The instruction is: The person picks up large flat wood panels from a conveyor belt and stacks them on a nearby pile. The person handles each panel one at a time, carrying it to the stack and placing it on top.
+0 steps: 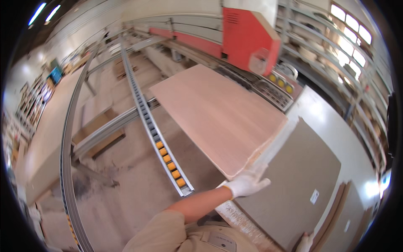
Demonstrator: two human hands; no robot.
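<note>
My left hand [248, 184], in a white knit glove, is open with its fingers spread. It is at the near corner of a large pale pinkish wood board [220, 119], where that board meets a flat grey-brown panel [296, 172]. A small white label [314, 196] is stuck on the panel. My right hand [305, 242], also gloved, is by the panel's near right edge at the bottom of the view. Its fingers are blurred and partly cut off, so its grip is unclear. The wood board's near edge looks rough and pale.
Beyond the board stands a red and white machine [247, 40] with yellow round buttons [281, 82]. A rail with yellow rollers [168, 158] runs along the left. More brown panels [350, 210] lie at right on the white table [321, 111]. Metal shelving [327, 54] lines the right side.
</note>
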